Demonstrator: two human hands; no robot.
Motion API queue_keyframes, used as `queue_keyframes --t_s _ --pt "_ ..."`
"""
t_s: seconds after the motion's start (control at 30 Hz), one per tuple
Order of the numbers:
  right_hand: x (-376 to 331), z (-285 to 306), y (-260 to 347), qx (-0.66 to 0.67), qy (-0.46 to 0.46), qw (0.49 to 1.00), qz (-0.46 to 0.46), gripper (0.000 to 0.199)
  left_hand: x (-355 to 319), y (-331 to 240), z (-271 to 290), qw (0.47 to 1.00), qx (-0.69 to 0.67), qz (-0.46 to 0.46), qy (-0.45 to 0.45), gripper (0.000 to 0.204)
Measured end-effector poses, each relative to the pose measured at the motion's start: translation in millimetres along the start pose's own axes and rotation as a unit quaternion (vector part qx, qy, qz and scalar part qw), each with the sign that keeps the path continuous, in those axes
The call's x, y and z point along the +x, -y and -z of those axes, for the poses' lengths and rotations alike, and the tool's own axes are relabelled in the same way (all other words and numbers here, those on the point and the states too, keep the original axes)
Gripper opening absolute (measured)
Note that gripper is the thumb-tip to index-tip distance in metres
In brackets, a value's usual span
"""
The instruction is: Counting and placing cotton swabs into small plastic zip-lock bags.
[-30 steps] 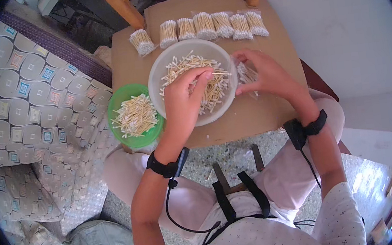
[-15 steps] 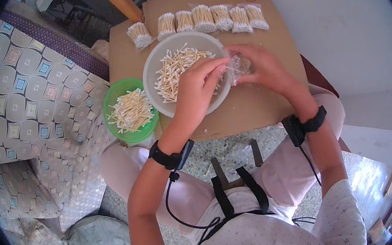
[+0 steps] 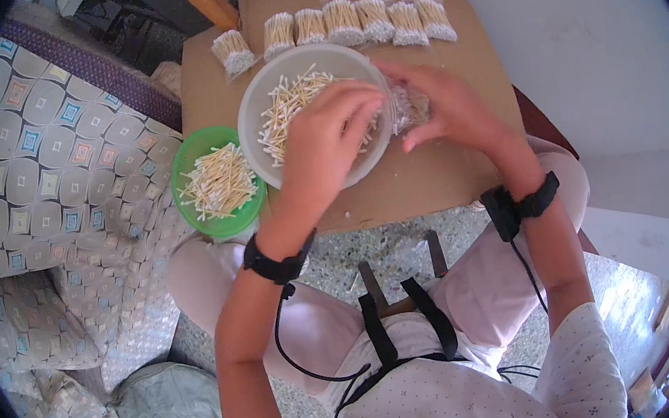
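Cotton swabs — bagging at table
Left hand pinches swabs over white bowl; right hand clasps clear bag — green bowl beside.

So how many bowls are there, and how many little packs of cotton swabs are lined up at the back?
Round white plastic bowl of loose swabs: 1
Round green plastic bowl of loose swabs: 1
Clear packs of cotton swabs in the back row: 7
Total: 9

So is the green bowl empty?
No, the green bowl holds a heap of pale little sticks, and it sits left of the big white bowl.
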State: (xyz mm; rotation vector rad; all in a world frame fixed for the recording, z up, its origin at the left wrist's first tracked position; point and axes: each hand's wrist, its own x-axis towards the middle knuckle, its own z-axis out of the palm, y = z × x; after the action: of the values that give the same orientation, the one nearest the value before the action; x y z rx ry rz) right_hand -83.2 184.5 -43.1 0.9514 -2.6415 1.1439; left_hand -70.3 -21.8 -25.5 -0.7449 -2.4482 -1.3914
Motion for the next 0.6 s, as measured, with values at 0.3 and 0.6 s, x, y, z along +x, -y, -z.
queue_keyframes --t_s 0.3,0.6 --pt "2 -1 -1 0.202 -0.236 0.946 -0.094 0.048 -11 27 54 0.952 0.250 -0.066 0.166 0.021" --pt "-2 -5 -4 0.056 -0.207 0.977 -0.019 0.041 -13 24 44 0.944 0.254 -0.079 0.196 0.016"
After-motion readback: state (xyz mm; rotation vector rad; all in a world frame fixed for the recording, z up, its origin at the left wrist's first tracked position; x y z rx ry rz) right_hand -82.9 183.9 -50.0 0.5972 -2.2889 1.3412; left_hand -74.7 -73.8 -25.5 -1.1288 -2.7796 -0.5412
